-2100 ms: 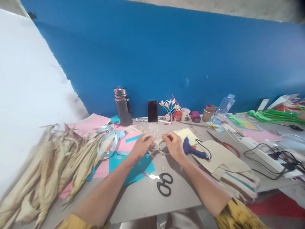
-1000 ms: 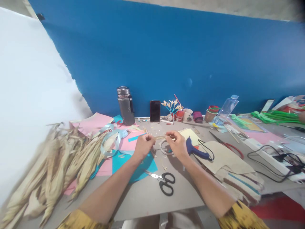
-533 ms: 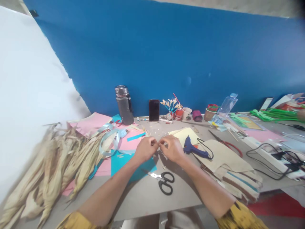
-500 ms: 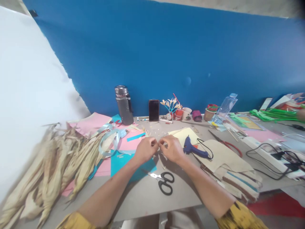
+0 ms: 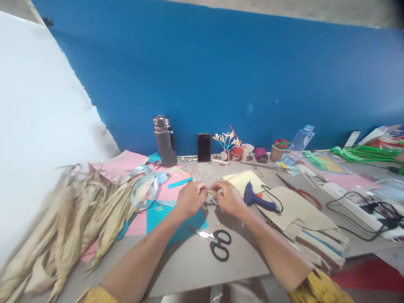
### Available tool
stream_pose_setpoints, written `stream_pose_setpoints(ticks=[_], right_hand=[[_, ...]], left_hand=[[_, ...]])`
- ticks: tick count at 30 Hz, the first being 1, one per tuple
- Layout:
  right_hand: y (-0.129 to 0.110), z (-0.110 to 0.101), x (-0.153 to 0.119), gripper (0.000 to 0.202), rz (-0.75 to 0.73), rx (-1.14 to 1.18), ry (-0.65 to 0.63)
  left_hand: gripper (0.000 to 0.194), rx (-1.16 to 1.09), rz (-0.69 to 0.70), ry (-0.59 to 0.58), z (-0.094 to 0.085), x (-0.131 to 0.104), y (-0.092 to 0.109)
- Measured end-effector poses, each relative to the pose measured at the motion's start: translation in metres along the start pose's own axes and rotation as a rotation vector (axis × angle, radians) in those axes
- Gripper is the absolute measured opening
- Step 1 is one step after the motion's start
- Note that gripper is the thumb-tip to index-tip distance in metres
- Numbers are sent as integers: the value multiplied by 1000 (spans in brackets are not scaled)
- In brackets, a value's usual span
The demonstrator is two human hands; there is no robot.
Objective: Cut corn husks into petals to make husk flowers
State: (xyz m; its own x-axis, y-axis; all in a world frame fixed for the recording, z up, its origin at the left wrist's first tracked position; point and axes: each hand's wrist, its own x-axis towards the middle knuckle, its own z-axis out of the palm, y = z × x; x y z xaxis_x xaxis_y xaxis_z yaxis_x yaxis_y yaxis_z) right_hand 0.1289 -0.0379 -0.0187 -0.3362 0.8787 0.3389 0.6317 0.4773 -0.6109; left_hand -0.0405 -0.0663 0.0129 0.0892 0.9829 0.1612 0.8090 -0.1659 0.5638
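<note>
Lying near: scissors (image 5: pixel 205 234), rigid, best taken by the loops.
Left hand (image 5: pixel 192 198): fingertips pinched on the pale strip (image 5: pixel 212 192).
Right hand (image 5: pixel 230 198): fingertips closed on its right end.
Pale strip: between the hands, beyond the scissors; probably feather-light, pliable, easily split; pinch flat near both ends.

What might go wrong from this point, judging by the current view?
The thin pale strip between the left hand and right hand could tear or slip.
The right forearm might bump the blue glue gun beside it.
A lowered wrist could catch the scissors.
</note>
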Motion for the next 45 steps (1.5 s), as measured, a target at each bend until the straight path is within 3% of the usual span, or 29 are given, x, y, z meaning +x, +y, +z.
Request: stream_pose_setpoints(ticks=[3, 7, 10, 13, 17, 20, 26, 30, 35, 40, 43, 45], right_hand=[[-3, 0, -1, 13, -22, 44, -12], [-5, 1, -2, 16, 5, 30, -22], [-3, 2, -1, 17, 52, 92, 61], [0, 3, 3, 20, 157, 298, 153], [4, 4, 7, 25, 267, 579, 192], [4, 4, 6, 29, 289, 675, 206], [-5, 5, 2, 25, 251, 637, 265], [-8, 5, 1, 26, 214, 595, 229], [-11, -2, 1, 23, 179, 536, 150], [-4, -3, 4, 25, 201, 494, 156], [2, 0, 6, 27, 188, 553, 213], [3, 0, 6, 27, 167, 653, 215]], left_hand=[[21, 31, -9, -9, 0, -1, 2], [22, 147, -57, 23, -3, 0, 3], [23, 136, -84, 180, -10, 4, -3], [22, -141, -106, 306, -11, 10, -12], [20, -667, -238, 70, 2, 12, -13], [17, -798, -248, -65, 12, 9, -7], [28, -904, -225, -49, 21, 4, 1], [20, -859, -169, -18, 25, 3, 2], [13, -825, -154, -74, 27, 1, 3], [16, -842, -189, -19, 28, 1, 6], [12, -1183, -361, -169, 26, 2, 8], [24, -1395, -458, -313, 24, 3, 7]])
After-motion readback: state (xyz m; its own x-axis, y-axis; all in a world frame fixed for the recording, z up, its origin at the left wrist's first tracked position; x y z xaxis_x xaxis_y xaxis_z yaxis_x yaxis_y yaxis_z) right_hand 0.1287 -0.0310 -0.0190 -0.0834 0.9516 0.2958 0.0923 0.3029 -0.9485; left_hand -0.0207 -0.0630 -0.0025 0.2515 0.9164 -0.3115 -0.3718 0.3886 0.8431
